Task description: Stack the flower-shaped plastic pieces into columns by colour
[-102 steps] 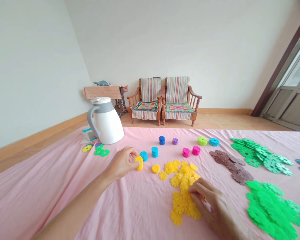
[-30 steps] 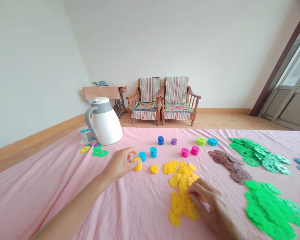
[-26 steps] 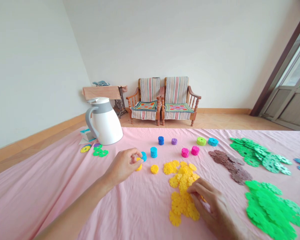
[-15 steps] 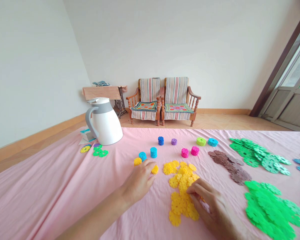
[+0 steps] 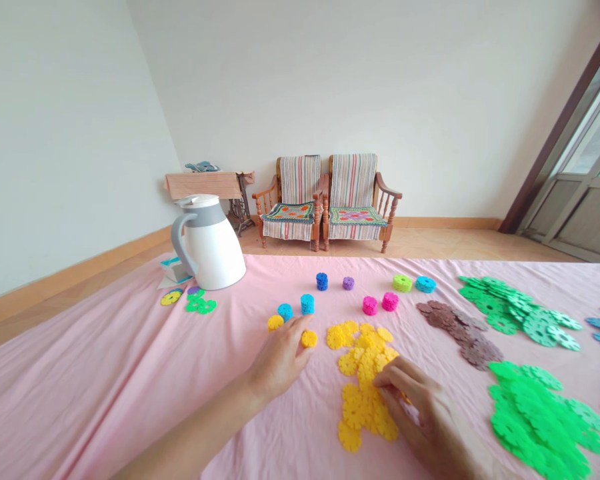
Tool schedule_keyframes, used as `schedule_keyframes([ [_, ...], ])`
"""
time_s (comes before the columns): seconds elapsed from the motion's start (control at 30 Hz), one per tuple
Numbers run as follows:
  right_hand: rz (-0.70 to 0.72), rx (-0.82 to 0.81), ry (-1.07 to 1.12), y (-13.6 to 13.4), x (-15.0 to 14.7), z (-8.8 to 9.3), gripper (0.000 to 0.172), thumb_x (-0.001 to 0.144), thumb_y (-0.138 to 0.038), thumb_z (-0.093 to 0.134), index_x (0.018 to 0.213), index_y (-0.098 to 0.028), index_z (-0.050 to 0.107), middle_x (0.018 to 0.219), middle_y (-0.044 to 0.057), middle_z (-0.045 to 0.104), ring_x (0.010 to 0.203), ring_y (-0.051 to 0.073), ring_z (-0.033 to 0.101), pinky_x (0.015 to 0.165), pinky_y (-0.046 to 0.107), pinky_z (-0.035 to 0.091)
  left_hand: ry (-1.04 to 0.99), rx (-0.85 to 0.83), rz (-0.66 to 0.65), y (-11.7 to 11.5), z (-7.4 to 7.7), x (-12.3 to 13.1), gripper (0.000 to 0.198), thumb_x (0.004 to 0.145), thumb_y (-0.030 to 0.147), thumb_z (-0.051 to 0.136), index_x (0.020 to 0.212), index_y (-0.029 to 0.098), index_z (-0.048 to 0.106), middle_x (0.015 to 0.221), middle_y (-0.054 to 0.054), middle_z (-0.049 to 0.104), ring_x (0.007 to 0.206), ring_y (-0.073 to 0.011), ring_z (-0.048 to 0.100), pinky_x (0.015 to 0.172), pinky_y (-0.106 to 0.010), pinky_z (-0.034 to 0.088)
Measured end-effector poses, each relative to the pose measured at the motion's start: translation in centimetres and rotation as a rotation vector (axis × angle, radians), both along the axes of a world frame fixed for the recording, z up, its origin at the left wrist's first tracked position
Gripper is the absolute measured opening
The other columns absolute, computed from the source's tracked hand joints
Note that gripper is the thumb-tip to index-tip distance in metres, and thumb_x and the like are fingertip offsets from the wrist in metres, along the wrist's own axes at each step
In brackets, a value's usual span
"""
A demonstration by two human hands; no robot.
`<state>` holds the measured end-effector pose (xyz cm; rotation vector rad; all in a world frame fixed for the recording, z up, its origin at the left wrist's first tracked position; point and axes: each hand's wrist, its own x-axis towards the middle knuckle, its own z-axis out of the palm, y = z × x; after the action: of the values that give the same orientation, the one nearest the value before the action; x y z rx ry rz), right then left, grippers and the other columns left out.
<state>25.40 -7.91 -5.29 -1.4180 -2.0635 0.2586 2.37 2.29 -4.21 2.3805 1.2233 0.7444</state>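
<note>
Left hand (image 5: 279, 360) loosely curled, fingertips at small yellow flake stack (image 5: 309, 339), just left of yellow flake pile (image 5: 364, 380); right hand (image 5: 417, 407) curled into pile's right edge, hold unclear.

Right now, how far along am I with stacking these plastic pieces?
Done: small stacks, like the blue stack and pink stack. In hand: the left hand touches a yellow stack, the right hand is in the loose yellow pieces. Left: the brown pile and green pile, unstacked.

L hand (image 5: 280, 357), R hand (image 5: 420, 413): bare; forearms (image 5: 190, 437) bare too.
</note>
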Motion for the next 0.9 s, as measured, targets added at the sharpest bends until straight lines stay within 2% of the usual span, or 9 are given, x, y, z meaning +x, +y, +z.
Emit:
schedule_keyframes([
  [0.17,-0.04,0.005,-0.001,0.1,0.3,0.1,0.017,0.086,-0.016,0.043,0.089,-0.022,0.059,0.085,0.004,0.06,0.075,0.016,0.059,0.066,0.028,0.049,0.001,-0.006,0.007,-0.1,0.1,0.0,0.051,0.078,0.009,0.055,0.126,0.021,0.05,0.127,-0.008,0.057,0.117,-0.0215,0.052,0.1,-0.037,0.039],
  [0.33,-0.034,-0.014,-0.034,-0.2,0.2,0.6,0.023,0.078,-0.017,0.054,0.099,-0.023,0.062,0.099,0.007,0.06,0.09,0.02,0.059,0.078,0.034,0.05,0.01,0.073,0.01,-0.9,0.7,-0.2,0.05,0.079,0.011,0.055,0.128,0.021,0.048,0.125,-0.008,0.056,0.115,-0.0222,0.052,0.098,-0.037,0.041],
  [0.5,-0.052,-0.021,-0.057,0.3,0.9,0.3,0.023,0.081,-0.022,0.055,0.102,-0.026,0.063,0.101,0.006,0.061,0.089,0.021,0.059,0.079,0.036,0.05,0.071,0.086,-0.014,-3.5,1.6,-0.5,0.039,0.081,0.013,0.052,0.119,0.024,0.051,0.115,-0.006,0.058,0.103,-0.022,0.056,0.09,-0.036,0.046],
  [0.6,-0.085,-0.01,-0.044,1.0,1.9,-0.7,0.021,0.084,-0.023,0.052,0.103,-0.025,0.061,0.1,0.006,0.061,0.09,0.021,0.059,0.08,0.037,0.049,0.109,0.037,-0.041,-5.1,1.4,-0.9,0.033,0.081,0.011,0.051,0.111,0.025,0.053,0.107,-0.004,0.058,0.093,-0.0205,0.059,0.082,-0.033,0.047],
  [0.67,-0.094,0.016,-0.035,1.3,2.5,-1.3,0.025,0.084,-0.025,0.053,0.109,-0.024,0.057,0.103,0.007,0.06,0.092,0.021,0.058,0.081,0.038,0.049,0.11,0.004,-0.042,-5.8,1.0,-1.3,0.029,0.08,0.01,0.049,0.105,0.025,0.054,0.101,-0.003,0.058,0.086,-0.0192,0.06,0.078,-0.031,0.047],
  [0.77,-0.088,0.047,-0.041,1.4,3.2,-1.5,0.031,0.082,-0.031,0.056,0.112,-0.023,0.054,0.105,0.007,0.059,0.094,0.022,0.058,0.081,0.039,0.048,0.078,-0.028,-0.044,-6.3,0.5,-1.7,0.025,0.08,0.007,0.046,0.097,0.024,0.055,0.095,-0.002,0.058,0.082,-0.0172,0.06,0.074,-0.028,0.046],
  [0.9,-0.132,0.019,-0.085,1.2,4.2,-0.5,0.024,0.079,-0.029,0.058,0.102,-0.022,0.057,0.098,0.006,0.06,0.088,0.021,0.059,0.076,0.038,0.048,0.023,-0.05,-0.017,-6.2,0.6,-1.7,0.02,0.081,0.008,0.047,0.09,0.022,0.056,0.087,0.0,0.058,0.078,-0.0155,0.059,0.072,-0.026,0.044],
])
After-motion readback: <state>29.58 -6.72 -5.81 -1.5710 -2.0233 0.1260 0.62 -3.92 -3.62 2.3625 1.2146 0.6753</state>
